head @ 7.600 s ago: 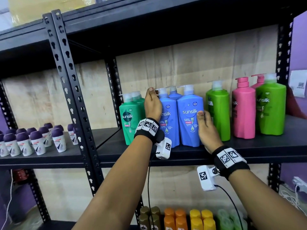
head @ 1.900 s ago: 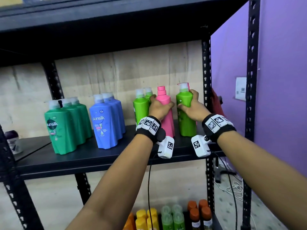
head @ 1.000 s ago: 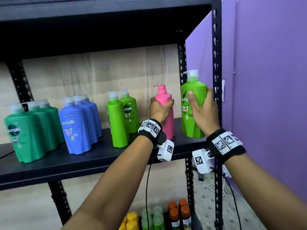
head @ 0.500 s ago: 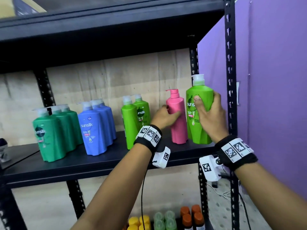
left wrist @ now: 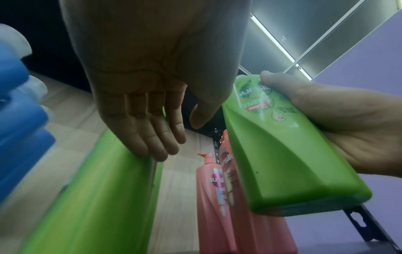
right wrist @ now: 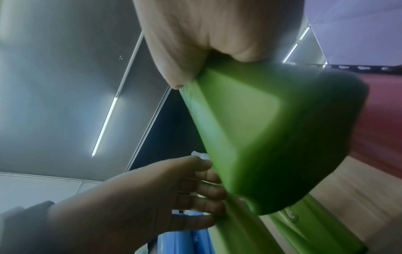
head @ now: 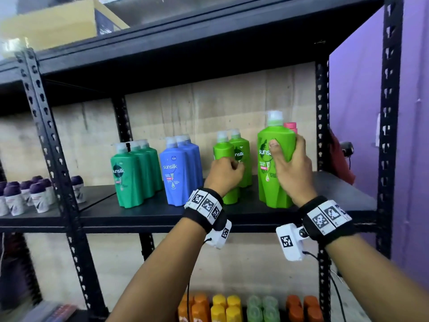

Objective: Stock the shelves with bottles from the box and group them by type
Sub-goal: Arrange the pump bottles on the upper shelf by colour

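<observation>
My right hand grips a light-green shampoo bottle upright, just over the black shelf, in front of the pink bottles. In the left wrist view the light-green shampoo bottle hangs beside two pink bottles. My left hand lies with straight fingers against the front one of two matching light-green bottles standing left of the held one. The right wrist view shows the held bottle's base and my left hand below it.
Left along the shelf stand blue bottles and dark-green bottles. Small purple-capped bottles fill the neighbouring bay. A shelf post and purple wall close the right side. Orange, yellow and green bottles sit below.
My left hand has let go of the pink bottle and moved left to the light-green pair. My right hand has carried its green bottle left, in front of the pink ones.
</observation>
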A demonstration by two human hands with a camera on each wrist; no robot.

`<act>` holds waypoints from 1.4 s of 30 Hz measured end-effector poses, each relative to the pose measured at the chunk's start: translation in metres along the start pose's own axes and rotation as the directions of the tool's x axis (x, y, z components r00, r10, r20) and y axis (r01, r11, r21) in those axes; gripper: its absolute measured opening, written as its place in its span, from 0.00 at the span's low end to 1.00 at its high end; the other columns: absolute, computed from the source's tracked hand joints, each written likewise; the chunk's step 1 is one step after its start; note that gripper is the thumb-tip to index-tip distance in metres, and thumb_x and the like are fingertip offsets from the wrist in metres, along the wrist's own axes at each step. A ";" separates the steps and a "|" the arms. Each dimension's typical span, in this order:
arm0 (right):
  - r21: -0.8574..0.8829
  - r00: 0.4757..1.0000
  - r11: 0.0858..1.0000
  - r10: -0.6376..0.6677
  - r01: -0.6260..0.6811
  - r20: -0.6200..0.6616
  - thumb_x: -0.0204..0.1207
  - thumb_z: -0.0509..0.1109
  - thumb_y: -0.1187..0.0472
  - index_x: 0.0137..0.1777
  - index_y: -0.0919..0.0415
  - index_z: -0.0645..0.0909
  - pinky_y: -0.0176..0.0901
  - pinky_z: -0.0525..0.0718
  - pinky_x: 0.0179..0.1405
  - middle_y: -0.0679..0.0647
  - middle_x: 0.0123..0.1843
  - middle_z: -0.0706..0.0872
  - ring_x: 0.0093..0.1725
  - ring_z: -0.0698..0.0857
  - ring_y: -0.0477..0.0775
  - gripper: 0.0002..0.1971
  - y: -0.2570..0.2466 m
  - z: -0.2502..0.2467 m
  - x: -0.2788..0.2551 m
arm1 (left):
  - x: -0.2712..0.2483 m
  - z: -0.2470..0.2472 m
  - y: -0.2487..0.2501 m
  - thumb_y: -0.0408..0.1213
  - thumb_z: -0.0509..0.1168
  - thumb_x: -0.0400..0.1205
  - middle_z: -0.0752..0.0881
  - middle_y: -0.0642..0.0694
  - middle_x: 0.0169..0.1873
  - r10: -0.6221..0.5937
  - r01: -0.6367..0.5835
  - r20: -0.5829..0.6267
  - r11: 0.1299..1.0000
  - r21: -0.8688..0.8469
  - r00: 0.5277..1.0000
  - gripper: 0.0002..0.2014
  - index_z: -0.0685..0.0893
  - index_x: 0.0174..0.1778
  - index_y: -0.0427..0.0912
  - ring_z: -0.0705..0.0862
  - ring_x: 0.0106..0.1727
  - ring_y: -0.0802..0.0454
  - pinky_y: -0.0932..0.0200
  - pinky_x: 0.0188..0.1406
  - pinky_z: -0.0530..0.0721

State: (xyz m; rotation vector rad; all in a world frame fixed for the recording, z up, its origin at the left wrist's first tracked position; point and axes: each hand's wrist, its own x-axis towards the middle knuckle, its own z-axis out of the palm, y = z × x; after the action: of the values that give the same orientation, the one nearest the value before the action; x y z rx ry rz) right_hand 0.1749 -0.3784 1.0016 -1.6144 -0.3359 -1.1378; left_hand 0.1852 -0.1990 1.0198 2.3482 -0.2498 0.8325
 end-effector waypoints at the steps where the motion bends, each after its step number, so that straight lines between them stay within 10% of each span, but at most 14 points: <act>1: 0.015 1.000 1.000 -0.001 0.001 0.007 0.81 0.67 0.36 0.73 0.53 0.72 0.22 0.77 0.42 0.43 0.52 0.86 0.44 0.83 0.28 0.28 0.001 0.005 -0.004 | -0.001 -0.002 -0.006 0.50 0.65 0.83 0.90 0.43 0.40 -0.005 0.005 -0.047 1.000 0.011 0.999 0.14 0.86 0.41 0.43 0.87 0.49 0.40 0.53 0.49 0.85; 3: 0.039 1.000 0.999 0.009 -0.010 0.027 0.81 0.67 0.36 0.73 0.53 0.72 0.15 0.73 0.39 0.39 0.50 0.86 0.43 0.82 0.23 0.28 0.003 0.015 -0.010 | -0.003 -0.004 -0.017 0.51 0.66 0.81 0.89 0.46 0.41 0.006 -0.005 -0.163 1.000 0.003 0.987 0.11 0.84 0.44 0.46 0.87 0.48 0.41 0.47 0.51 0.86; 7: 0.092 0.996 0.995 0.040 -0.047 0.082 0.81 0.67 0.39 0.76 0.56 0.71 0.45 0.85 0.60 0.52 0.61 0.89 0.58 0.88 0.50 0.30 0.004 0.030 -0.021 | -0.001 0.006 -0.041 0.48 0.74 0.79 0.78 0.41 0.60 0.037 -0.064 -0.272 0.994 -0.092 0.962 0.24 0.75 0.64 0.39 0.81 0.61 0.41 0.44 0.66 0.81; 16: 0.080 0.996 0.996 0.041 -0.047 0.079 0.77 0.66 0.31 0.75 0.48 0.70 0.36 0.81 0.59 0.46 0.62 0.88 0.58 0.87 0.45 0.32 0.018 0.052 -0.024 | 0.004 0.031 -0.092 0.62 0.75 0.76 0.81 0.48 0.73 -0.091 0.135 0.122 0.893 -0.428 0.988 0.48 0.56 0.85 0.53 0.83 0.66 0.57 0.55 0.72 0.80; 20: 0.064 0.996 0.995 0.070 -0.073 0.051 0.79 0.68 0.35 0.73 0.49 0.68 0.16 0.74 0.47 0.50 0.63 0.87 0.55 0.86 0.45 0.29 0.027 0.062 -0.021 | 0.002 0.037 -0.103 0.55 0.74 0.79 0.82 0.50 0.71 -0.044 0.103 0.121 0.838 -0.536 0.992 0.44 0.54 0.85 0.53 0.85 0.67 0.59 0.52 0.71 0.83; 26: 0.036 0.997 0.997 0.061 -0.063 0.047 0.80 0.64 0.35 0.73 0.55 0.70 0.39 0.75 0.63 0.56 0.69 0.83 0.67 0.82 0.55 0.30 0.035 0.074 -0.022 | 0.001 0.035 -0.102 0.52 0.69 0.83 0.83 0.55 0.68 -0.113 0.151 0.101 0.788 -0.597 0.988 0.31 0.64 0.81 0.55 0.85 0.64 0.58 0.59 0.65 0.83; 34: 0.079 0.983 0.985 0.141 -0.150 0.115 0.83 0.52 0.33 0.78 0.47 0.70 0.37 0.72 0.63 0.48 0.69 0.83 0.65 0.81 0.50 0.29 0.048 0.081 -0.021 | -0.002 0.027 -0.096 0.50 0.58 0.81 0.68 0.49 0.74 -0.196 0.166 0.018 0.778 -0.606 0.980 0.32 0.63 0.83 0.53 0.74 0.71 0.54 0.54 0.74 0.68; 38: 0.066 0.978 0.983 0.162 -0.172 0.136 0.83 0.50 0.32 0.79 0.45 0.68 0.39 0.72 0.61 0.42 0.62 0.82 0.59 0.82 0.47 0.29 0.049 0.082 -0.021 | 0.000 0.024 -0.100 0.43 0.55 0.87 0.79 0.45 0.73 -0.310 0.201 -0.032 0.687 -0.699 0.950 0.22 0.66 0.79 0.55 0.81 0.69 0.46 0.44 0.75 0.76; 42: 0.061 0.972 0.980 0.179 -0.190 0.154 0.88 0.50 0.38 0.80 0.45 0.66 0.40 0.74 0.62 0.44 0.63 0.82 0.58 0.83 0.49 0.25 0.050 0.083 -0.016 | 0.000 0.023 -0.101 0.60 0.57 0.88 0.82 0.51 0.69 -0.319 0.242 0.028 0.656 -0.715 0.947 0.25 0.66 0.78 0.53 0.82 0.65 0.52 0.53 0.69 0.78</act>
State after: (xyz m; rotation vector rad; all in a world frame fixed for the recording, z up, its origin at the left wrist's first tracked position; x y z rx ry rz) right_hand 0.2435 -0.3204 0.9616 -1.6310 -0.3133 -0.8569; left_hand 0.2344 -0.1342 0.9557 1.5420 -0.1224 0.5531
